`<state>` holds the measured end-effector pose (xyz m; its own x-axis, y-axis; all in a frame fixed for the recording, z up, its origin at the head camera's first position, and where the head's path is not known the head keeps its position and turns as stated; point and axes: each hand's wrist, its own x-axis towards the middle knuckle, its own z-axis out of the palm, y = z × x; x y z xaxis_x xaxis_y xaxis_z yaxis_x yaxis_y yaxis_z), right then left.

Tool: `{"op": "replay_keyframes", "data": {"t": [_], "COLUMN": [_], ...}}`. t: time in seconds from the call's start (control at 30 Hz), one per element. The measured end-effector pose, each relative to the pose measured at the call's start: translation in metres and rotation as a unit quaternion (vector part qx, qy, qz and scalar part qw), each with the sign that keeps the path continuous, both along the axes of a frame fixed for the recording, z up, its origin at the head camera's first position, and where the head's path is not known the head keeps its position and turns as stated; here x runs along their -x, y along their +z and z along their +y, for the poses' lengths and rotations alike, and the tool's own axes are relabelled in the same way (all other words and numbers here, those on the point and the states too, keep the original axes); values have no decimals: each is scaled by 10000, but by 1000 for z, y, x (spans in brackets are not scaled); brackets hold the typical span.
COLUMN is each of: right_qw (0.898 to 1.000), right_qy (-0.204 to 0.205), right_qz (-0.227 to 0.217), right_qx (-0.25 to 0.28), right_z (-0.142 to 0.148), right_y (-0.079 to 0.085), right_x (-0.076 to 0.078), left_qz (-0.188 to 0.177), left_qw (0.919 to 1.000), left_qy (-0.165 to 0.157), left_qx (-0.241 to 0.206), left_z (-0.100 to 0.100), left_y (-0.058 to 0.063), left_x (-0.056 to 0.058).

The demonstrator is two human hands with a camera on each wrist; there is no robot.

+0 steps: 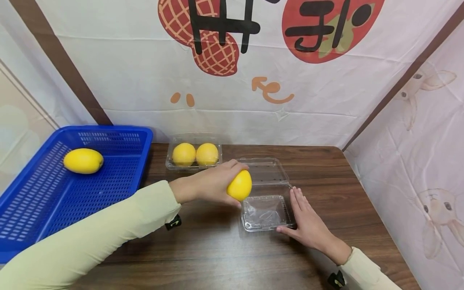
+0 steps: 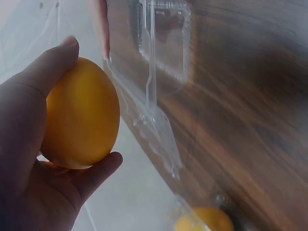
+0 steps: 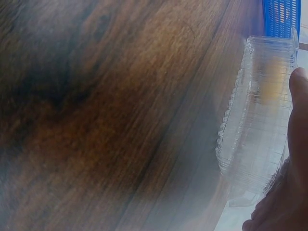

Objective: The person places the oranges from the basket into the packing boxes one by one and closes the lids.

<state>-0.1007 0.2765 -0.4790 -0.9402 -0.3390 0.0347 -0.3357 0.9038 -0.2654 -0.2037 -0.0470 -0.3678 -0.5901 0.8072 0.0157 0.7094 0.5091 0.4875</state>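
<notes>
My left hand [image 1: 216,182] grips a smooth yellow oval fruit [image 1: 241,185], holding it above the left side of an open clear plastic clamshell box [image 1: 268,213]. In the left wrist view, thumb and fingers wrap round the fruit [image 2: 84,115]. The box lies on the table with its lid [image 1: 264,170] folded back, and no fruit shows inside. Along the right side of the box rests my right hand [image 1: 308,223], fingers straight and thumb near the front corner. The right wrist view shows that hand [image 3: 296,159] against the box wall [image 3: 252,130].
A second clear box [image 1: 194,165] with two yellow fruits stands at the back by the cloth wall [image 1: 253,121]. To the left, a blue plastic basket [image 1: 145,145] contains one yellow fruit [image 1: 83,160]. The dark wooden table [image 1: 217,257] extends in front.
</notes>
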Motion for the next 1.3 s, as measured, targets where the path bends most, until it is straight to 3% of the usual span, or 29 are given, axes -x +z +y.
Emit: {"op": "replay_keyframes", "data": {"t": [0.3, 0.43, 0.67, 1.3], "right_qw": [9999, 9998, 9999, 9999], "right_qy": [38, 56, -55, -54], "right_qz": [125, 190, -70, -140], "right_qx": [54, 87, 102, 43], "right_z": [0, 0, 0, 1], "right_y": [1, 0, 0, 0], "right_x": [-1, 0, 0, -1], "left_qz": [80, -89, -384, -467], "left_qw": [9995, 9993, 9985, 9976], "left_qy": [-266, -321, -389, -508], "left_qx": [-132, -155, -77, -16], "left_z": [26, 35, 50, 95], "left_y": [-14, -19, -29, -62], "left_x": [-1, -2, -7, -15]}}
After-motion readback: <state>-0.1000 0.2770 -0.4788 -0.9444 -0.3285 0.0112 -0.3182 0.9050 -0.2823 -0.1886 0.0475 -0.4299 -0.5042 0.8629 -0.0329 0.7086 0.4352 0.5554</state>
